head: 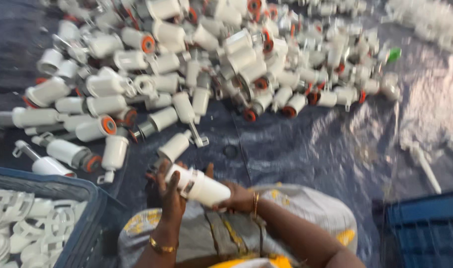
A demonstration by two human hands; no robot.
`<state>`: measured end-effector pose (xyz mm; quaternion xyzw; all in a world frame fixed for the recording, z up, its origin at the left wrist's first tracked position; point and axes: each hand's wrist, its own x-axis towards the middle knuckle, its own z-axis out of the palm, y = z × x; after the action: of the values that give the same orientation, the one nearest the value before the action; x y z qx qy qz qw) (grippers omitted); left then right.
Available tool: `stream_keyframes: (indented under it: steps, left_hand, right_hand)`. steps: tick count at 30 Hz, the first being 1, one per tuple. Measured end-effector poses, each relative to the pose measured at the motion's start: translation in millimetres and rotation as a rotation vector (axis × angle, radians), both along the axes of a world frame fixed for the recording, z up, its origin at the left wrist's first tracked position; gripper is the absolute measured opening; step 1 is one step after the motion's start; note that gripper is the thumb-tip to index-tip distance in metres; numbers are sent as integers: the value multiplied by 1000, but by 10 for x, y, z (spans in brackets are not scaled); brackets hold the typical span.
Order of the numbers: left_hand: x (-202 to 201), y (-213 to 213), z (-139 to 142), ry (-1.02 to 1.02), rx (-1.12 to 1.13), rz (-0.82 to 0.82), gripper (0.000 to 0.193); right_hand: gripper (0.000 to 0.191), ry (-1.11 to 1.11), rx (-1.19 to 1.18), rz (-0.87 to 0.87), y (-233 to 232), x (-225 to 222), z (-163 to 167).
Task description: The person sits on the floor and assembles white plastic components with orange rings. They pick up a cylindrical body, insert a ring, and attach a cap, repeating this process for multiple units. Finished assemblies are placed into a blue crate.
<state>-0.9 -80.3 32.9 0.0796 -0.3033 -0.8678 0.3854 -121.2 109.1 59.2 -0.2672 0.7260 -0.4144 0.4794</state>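
Observation:
Both my hands hold one white plastic cylinder (202, 186) just above my lap. My left hand (170, 194) wraps its upper end, where a white clip-like piece sits on it. My right hand (239, 199) grips the lower end from the right. A large heap of similar white cylinders (196, 64) with orange and grey ends lies on the blue plastic sheet (306, 144) in front of me. The nearest loose cylinder (174, 147) lies just beyond my left hand.
A blue crate (90, 218) at the lower left holds several white plastic clips (23, 223). Another blue crate (425, 231) stands at the lower right. A small black ring (230, 151) and a white rod (427, 166) lie on the sheet.

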Motion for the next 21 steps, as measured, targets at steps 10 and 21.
stream_keyframes:
  steps: [10,21]
  left_hand:
    - [-27,145,-67,-104,-169,-394,96]
    - [-40,161,-234,-110,-120,-596,95]
  right_hand:
    - [71,-542,-323,47,295,23,11]
    - [77,-1147,-437,94,556,28,-574]
